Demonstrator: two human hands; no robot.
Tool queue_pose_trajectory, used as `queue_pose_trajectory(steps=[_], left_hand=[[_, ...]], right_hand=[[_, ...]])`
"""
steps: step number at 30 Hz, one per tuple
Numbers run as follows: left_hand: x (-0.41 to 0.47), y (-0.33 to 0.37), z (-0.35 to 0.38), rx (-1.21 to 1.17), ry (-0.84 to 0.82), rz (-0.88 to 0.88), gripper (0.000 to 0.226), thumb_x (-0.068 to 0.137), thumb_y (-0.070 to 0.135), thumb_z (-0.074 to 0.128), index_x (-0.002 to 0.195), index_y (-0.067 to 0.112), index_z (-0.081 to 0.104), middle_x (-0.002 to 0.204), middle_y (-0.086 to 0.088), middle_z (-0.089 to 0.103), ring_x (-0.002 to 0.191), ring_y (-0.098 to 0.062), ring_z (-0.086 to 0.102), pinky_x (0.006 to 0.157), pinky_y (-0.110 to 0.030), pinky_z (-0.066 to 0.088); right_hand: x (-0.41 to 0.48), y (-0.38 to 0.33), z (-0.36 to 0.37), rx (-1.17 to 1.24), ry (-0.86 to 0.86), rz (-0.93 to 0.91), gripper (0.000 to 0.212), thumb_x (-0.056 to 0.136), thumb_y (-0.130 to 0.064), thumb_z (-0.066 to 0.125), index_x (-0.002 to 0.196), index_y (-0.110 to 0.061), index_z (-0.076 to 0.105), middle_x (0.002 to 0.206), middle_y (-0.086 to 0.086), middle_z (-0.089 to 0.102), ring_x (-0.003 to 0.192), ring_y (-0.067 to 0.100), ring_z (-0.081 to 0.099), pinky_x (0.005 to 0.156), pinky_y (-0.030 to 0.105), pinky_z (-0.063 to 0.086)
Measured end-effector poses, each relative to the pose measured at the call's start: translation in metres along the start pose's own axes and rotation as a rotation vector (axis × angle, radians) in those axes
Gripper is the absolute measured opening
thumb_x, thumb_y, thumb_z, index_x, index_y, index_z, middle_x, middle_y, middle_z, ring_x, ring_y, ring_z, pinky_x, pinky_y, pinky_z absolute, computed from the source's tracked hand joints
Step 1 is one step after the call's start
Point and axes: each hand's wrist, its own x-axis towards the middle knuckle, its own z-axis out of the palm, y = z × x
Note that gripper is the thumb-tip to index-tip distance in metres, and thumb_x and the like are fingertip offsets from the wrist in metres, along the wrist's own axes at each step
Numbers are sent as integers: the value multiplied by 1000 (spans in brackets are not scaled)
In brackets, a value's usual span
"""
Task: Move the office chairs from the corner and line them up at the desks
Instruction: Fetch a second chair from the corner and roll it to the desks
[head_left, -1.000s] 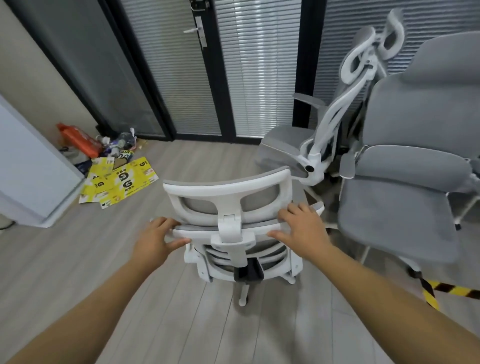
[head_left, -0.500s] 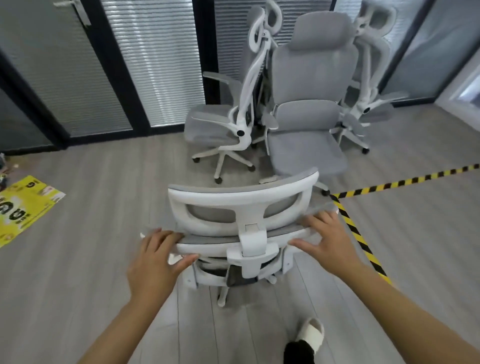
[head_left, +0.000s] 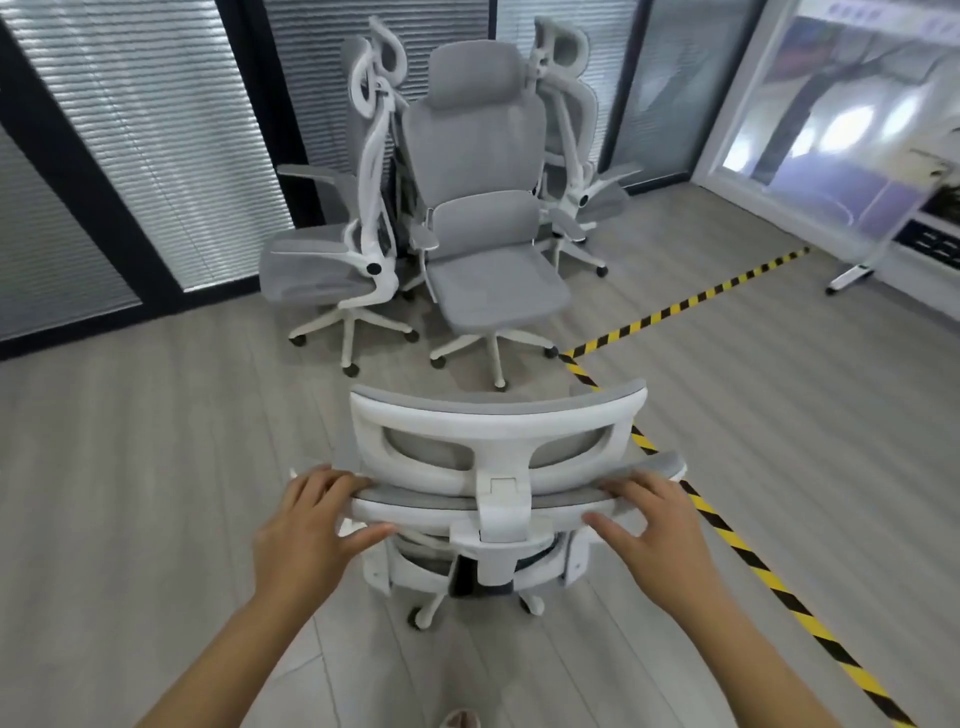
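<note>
Grey chair (head_left: 497, 415) in both hands (head_left: 306, 535) (head_left: 660, 525)

Floor (head_left: 130, 519): grey wood-look planks, matte, evenly lit. Yellow-black hazard tape (head_left: 675, 312) is stuck on it; it comes in from the right, turns a corner mid-room, then runs off toward lower right.

Back wall: glass partition with closed horizontal blinds (head_left: 156, 130) in thick black frames (head_left: 78, 171). Slats are brightest at upper left. Further right is a darker glass panel (head_left: 654, 88), dull reflections only.

Right side: big glossy white-framed panel (head_left: 857, 104) with soft oval bright spots. Window or screen, can't tell. In front of it, a white stand foot (head_left: 852, 273) sits on the floor, with a thin pole slanting up to something cut off at the edge.
</note>
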Motion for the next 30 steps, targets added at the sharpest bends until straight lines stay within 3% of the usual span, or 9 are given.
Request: queue_pose_trajectory(steps=[4,8,12,17,21,24,28,30], left_hand=[[-4,39,8,-19,-44,75,67,68,91,34,104,41,61,112,20,50,112,-7,46,64,-30,51],[-2,84,20,-22,-151,136,77,64,96,30,109,42,61,113,26,47,117,-4,42,71,-28,47],[6,138,38,-44,-190,187,82,58,98,29,108,42,62,111,32,38,113,-1,41,69,-25,39],[28,204,72,-73,-212,333,75,64,93,36,106,37,62,108,27,42,107,-4,44,67,-23,39],[68,260,110,-143,-270,395,68,60,90,49,107,42,60,109,33,37,109,6,37,65,-28,42],[106,307,145,-205,-299,479,59,61,79,60,106,41,60,109,28,43,110,2,38,66,-31,43],[156,380,196,-306,-311,618,64,63,85,54,104,37,62,106,30,41,109,-4,41,70,-35,47],[178,422,219,-363,-316,676,68,63,88,49,103,35,63,105,31,39,112,-6,44,69,-32,44]], right_hand=[[-43,21,-25,87,97,92,29,76,-47,75,103,-40,66,108,-27,52,106,9,46,95,35,40],[-76,54,-53,87,172,149,43,71,-66,69,103,-36,67,110,-22,50,108,11,43,90,29,35],[-97,84,-82,88,249,229,35,70,-48,76,99,-31,66,105,-10,49,106,14,37,90,33,36],[-108,131,-121,99,349,303,36,69,-54,70,99,-35,64,105,-11,47,108,16,36,91,30,33],[-101,172,-149,0,440,356,44,72,-62,70,100,-28,67,104,-14,47,105,13,35,93,33,36],[-91,204,-170,-83,499,399,46,75,-63,67,101,-26,66,103,-16,46,103,12,37,92,33,37],[-75,244,-207,-170,544,500,39,76,-59,66,100,-28,66,100,-17,47,101,10,38,86,42,48],[-67,265,-232,-232,542,554,45,75,-63,63,100,-26,68,97,-15,50,99,10,40,87,41,46]])
